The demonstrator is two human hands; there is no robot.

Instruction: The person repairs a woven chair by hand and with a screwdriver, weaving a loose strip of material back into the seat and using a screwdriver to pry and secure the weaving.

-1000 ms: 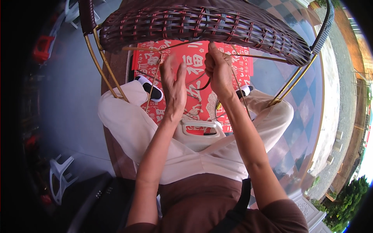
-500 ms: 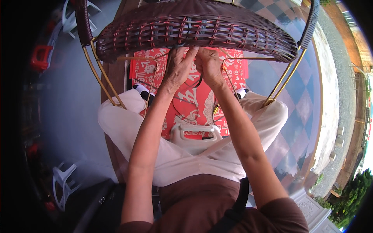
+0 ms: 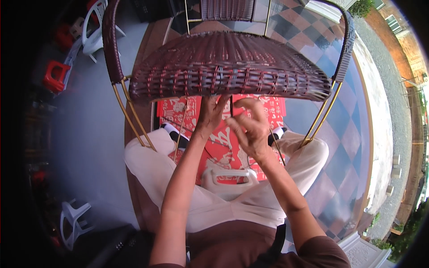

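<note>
A dark brown woven wicker chair (image 3: 232, 82) with gold metal legs is tipped in front of me, its seat's front edge facing me. My left hand (image 3: 209, 117) reaches up against the underside of that edge. Its thumb stands apart from the fingers, whose tips are hidden by the weave. From the middle of the edge a thin dark strand (image 3: 231, 105) hangs down. Its lower end meets the fingertips of my right hand (image 3: 251, 129), which are curled in a pinch around it, just right of my left hand.
Between my legs lies a red printed mat (image 3: 178, 107), with a white plastic stool (image 3: 214, 181) close to my lap. White plastic chairs (image 3: 76, 223) and a red stool (image 3: 56, 77) stand to the left. Another wicker chair (image 3: 228, 10) is beyond. Tiled floor (image 3: 342, 129) spreads rightward.
The wicker chair now appears lower in view, showing more behind it. My right hand has come away from the seat edge, down and to the right; my left hand stays at the edge.
</note>
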